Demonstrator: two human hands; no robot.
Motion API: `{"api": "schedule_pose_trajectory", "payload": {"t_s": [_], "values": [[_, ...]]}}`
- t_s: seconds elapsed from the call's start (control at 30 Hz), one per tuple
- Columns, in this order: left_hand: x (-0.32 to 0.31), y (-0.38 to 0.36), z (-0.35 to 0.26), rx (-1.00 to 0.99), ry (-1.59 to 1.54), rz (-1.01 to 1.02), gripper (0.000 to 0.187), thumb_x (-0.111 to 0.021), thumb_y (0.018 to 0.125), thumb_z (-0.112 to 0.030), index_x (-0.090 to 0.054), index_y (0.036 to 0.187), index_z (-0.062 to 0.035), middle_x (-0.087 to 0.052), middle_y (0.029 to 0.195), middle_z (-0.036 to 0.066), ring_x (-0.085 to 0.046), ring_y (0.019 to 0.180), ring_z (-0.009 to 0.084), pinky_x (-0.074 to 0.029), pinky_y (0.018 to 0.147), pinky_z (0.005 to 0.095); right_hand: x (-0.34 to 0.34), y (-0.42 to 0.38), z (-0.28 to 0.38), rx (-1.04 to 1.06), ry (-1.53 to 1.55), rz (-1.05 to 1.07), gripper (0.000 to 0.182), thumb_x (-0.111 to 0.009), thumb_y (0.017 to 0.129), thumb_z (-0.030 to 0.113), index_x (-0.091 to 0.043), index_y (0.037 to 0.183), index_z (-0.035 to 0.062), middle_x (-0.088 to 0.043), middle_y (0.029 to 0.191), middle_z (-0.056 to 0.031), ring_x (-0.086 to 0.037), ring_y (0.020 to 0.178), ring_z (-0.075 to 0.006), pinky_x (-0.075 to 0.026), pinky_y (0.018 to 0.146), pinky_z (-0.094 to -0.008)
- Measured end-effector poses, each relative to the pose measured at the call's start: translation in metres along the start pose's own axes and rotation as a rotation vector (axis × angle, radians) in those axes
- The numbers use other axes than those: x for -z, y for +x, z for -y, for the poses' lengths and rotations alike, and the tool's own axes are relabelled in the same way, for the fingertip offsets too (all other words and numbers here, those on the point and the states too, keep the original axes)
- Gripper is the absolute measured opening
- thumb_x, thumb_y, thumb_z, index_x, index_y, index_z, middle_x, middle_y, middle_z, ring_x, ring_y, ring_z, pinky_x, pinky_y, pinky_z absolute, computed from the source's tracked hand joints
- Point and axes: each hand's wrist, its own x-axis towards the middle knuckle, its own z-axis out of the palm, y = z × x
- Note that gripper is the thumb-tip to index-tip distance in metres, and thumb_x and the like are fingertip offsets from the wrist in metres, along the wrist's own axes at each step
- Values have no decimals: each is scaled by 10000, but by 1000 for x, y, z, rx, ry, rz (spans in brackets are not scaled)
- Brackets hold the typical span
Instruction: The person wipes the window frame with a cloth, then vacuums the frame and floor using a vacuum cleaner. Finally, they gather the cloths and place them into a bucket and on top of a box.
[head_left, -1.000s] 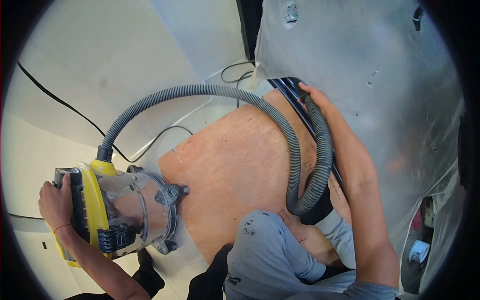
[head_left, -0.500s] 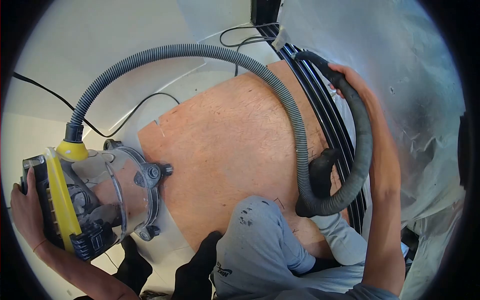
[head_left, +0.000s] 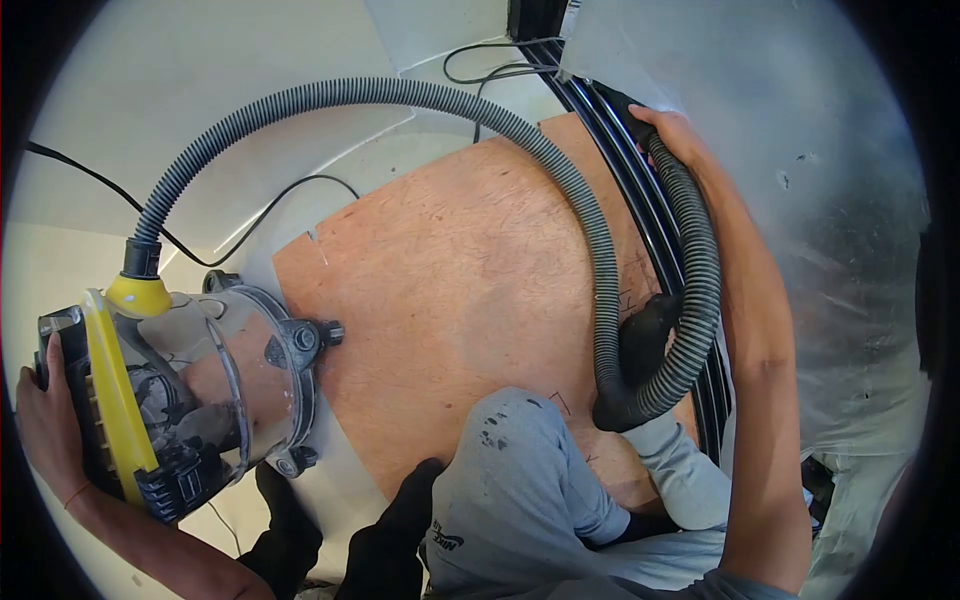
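Observation:
A wet-dry vacuum cleaner (head_left: 265, 385) with a clear drum and a yellow and black head lies tilted on its side at the left, castors facing right. My left hand (head_left: 48, 415) grips the black top of its head. From the yellow inlet a grey ribbed hose (head_left: 370, 92) arches over to the right and loops back up. My right hand (head_left: 668, 130) is wrapped around the hose's black end tube (head_left: 622, 105), whose tip lies at the black sliding-door track (head_left: 610, 150).
A brown board (head_left: 450, 280) covers the floor. Plastic sheeting (head_left: 800, 180) hangs at the right. A black cable (head_left: 290, 190) runs along the wall. My grey-trousered knee (head_left: 510, 430), a black-covered foot (head_left: 645, 345) inside the hose loop, and black-clad legs (head_left: 390, 545) are close by.
My right hand has moved up and slightly left along the track with the tube. The hose loop has drawn in leftward. My left hand stays on the vacuum cleaner.

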Motion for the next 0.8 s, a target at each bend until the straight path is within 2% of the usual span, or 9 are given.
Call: {"api": "schedule_pose_trajectory", "payload": {"t_s": [0.13, 0.23, 0.3, 0.4, 0.5, 0.57, 0.7, 0.73, 0.8], "values": [[-5, -4, 4, -159, 59, -170, 640, -441, 981, -1, -330, 1526, -315, -560, 1228, 192, -616, 1090, 327, -546, 876, 413, 4, -32, -8, 18, 4, 44, 344, -651, 916, 364, -671, 920, 21, -605, 676, -45, -520, 473, -117, -429, 440, -254], [2, -11, 4, -205, 205, -85, 666, -430, 975, 29, -314, 1535, -312, -564, 1219, 194, -620, 1083, 329, -537, 882, 408, -3, -40, -16, 10, 77, 41, 346, -658, 917, 349, -646, 1045, 29, -583, 701, -21, -510, 475, -89, -403, 412, -222], [13, -7, -6, -124, 171, 0, 595, -439, 991, -33, -337, 1526, -272, -571, 1232, 204, -616, 1097, 342, -524, 893, 415, -10, -45, -5, 27, 163, 10, 348, -662, 914, 346, -646, 1051, 27, -576, 694, -17, -503, 466, -84, -392, 398, -213], [37, -10, -17, 51, -33, 65, 470, -465, 1019, -277, -435, 1466, -134, -583, 1261, 233, -597, 1140, 376, -491, 928, 439, -26, -42, 19, 90, 117, 99, 369, -670, 909, 350, -637, 1085, 27, -601, 736, -25, -535, 521, -89, -432, 453, -221], [78, -7, -30, 139, -176, 134, 667, -455, 987, -543, -527, 1357, 7, -593, 1262, 262, -571, 1175, 403, -458, 970, 458, -41, 0, 27, 191, 62, 177, 401, -670, 910, 347, -622, 1122, 10, -640, 795, -40, -597, 637, -100, -484, 551, -233], [116, -3, -50, 300, -257, 240, 827, -433, 946, -667, -567, 1282, 76, -602, 1242, 273, -563, 1182, 410, -442, 993, 465, -46, 64, 17, 275, 45, 80, 409, -660, 917, 336, -611, 1145, -1, -658, 826, -47, -620, 710, -109, -501, 613, -238], [101, -9, -48, 308, -241, 134, 793, -445, 958, -637, -558, 1298, 70, -610, 1227, 271, -580, 1166, 402, -445, 993, 451, -52, 96, 25, 162, 125, -145, 430, -649, 924, 328, -600, 1175, -17, -672, 845, -54, -645, 726, -123, -520, 612, -252], [97, -11, -48, 318, -253, 104, 793, -452, 955, -638, -562, 1294, 70, -617, 1210, 272, -587, 1158, 400, -446, 992, 442, -45, 95, 28, 119, 148, 50, 428, -652, 921, 332, -595, 1172, -9, -662, 835, -54, -617, 641, -122, -499, 524, -261], [96, -10, -48, 341, -330, 156, 784, -459, 958, -627, -552, 1306, 70, -609, 1216, 275, -584, 1167, 395, -439, 1003, 431, -50, 92, 29, 155, 165, 107, 406, -653, 920, 335, -598, 1144, 0, -647, 804, -48, -579, 568, -123, -470, 471, -265]]}}
